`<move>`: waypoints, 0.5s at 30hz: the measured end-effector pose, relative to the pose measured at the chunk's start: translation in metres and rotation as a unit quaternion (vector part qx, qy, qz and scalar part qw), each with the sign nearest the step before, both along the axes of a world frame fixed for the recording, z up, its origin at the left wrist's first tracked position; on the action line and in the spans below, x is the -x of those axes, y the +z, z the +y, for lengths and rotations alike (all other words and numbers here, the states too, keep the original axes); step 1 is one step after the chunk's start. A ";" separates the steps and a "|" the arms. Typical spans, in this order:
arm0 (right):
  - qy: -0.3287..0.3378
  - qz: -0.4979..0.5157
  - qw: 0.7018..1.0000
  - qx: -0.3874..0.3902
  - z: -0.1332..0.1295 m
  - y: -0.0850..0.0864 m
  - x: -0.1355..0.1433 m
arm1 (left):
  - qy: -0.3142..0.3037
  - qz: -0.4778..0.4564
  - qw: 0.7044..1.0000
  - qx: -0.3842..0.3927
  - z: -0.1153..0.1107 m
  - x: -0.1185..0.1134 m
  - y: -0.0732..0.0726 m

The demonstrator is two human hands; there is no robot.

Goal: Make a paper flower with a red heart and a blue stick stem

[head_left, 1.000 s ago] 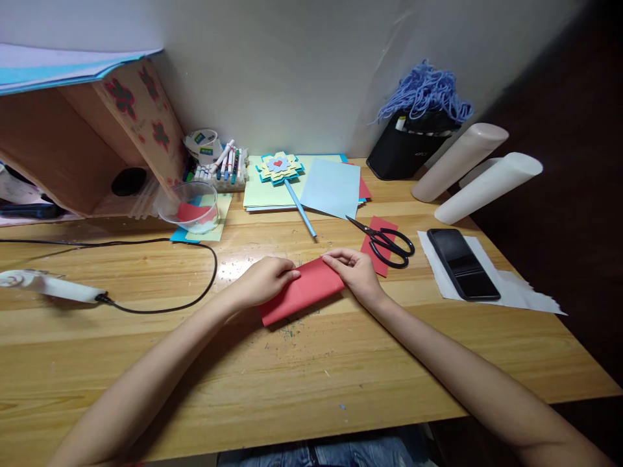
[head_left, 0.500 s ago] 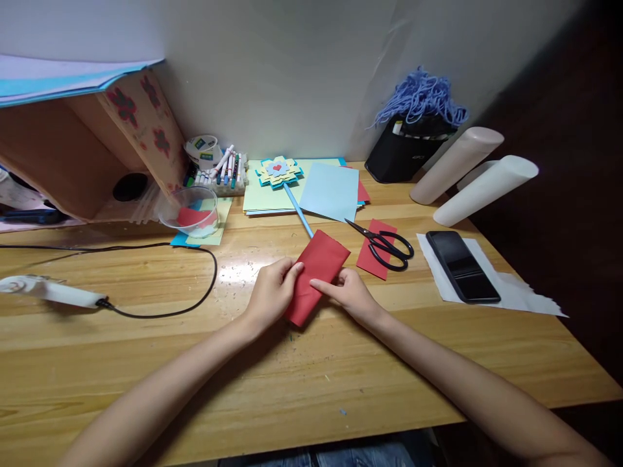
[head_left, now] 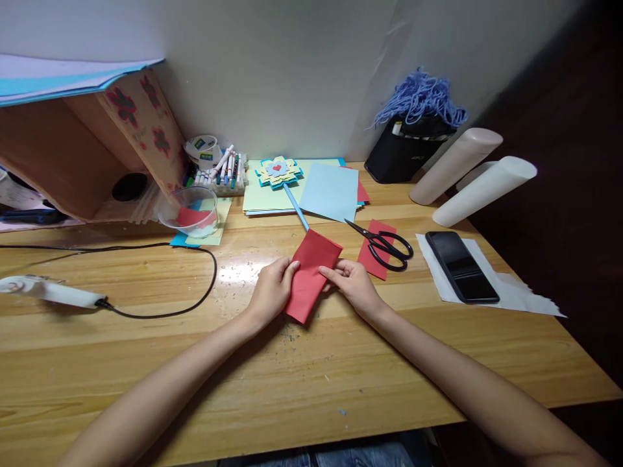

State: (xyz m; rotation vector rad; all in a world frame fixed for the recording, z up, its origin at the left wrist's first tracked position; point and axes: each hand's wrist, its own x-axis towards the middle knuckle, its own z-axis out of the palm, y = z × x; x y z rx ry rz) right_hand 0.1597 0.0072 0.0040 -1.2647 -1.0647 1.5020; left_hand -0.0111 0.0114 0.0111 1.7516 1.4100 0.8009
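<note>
A folded piece of red paper [head_left: 311, 269] is held slightly tilted above the table, between both hands. My left hand [head_left: 272, 288] grips its left edge, thumb on the front face. On the right edge, my right hand [head_left: 353, 285] pinches it, with the thumb in front and the fingers partly hidden behind. Just beyond the paper lies a layered paper flower [head_left: 279, 172] on a blue stem [head_left: 295, 206], whose lower end is hidden by the red paper. To the right, black-handled scissors [head_left: 389, 248] rest on another red paper piece [head_left: 372, 263].
Paper sheets [head_left: 331, 188], markers [head_left: 226, 170] and a clear plastic bowl [head_left: 189, 211] stand along the back. A white corded tool [head_left: 58, 293] lies left. At right are a phone [head_left: 461, 266], two cylindrical bottles [head_left: 487, 189] and a black holder [head_left: 409, 152] with blue yarn [head_left: 423, 97].
The red paper has turned more upright, its top shifting left. My right hand has moved its grip toward the paper's right edge; my left hand stays nearly in place.
</note>
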 end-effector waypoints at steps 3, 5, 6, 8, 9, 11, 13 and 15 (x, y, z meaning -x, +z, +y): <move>-0.001 0.001 1.000 -0.008 0.004 0.000 -0.006 | 0.003 0.006 1.000 -0.003 0.001 0.000 -0.001; 0.003 0.015 1.000 -0.011 0.006 0.000 -0.010 | 0.006 0.007 1.000 -0.005 0.001 0.001 -0.001; 0.010 0.025 1.000 -0.010 0.006 0.000 -0.011 | 0.007 0.005 1.000 -0.003 0.001 0.001 -0.001; 0.042 0.037 0.998 -0.005 0.006 0.001 -0.012 | 0.000 -0.010 1.000 0.004 0.002 0.001 -0.001; 0.063 0.038 0.997 -0.001 0.005 0.002 -0.012 | -0.008 -0.020 1.000 0.009 0.001 0.001 -0.001; 0.095 0.021 0.995 0.005 0.004 0.002 -0.011 | -0.023 -0.039 0.999 0.020 0.001 0.000 -0.001; 0.096 -0.004 0.995 0.011 0.003 0.002 -0.009 | -0.031 -0.047 0.998 0.029 0.001 0.000 -0.002; 0.073 -0.016 0.997 0.017 0.003 0.001 -0.009 | -0.034 -0.048 0.998 0.037 0.002 -0.001 -0.003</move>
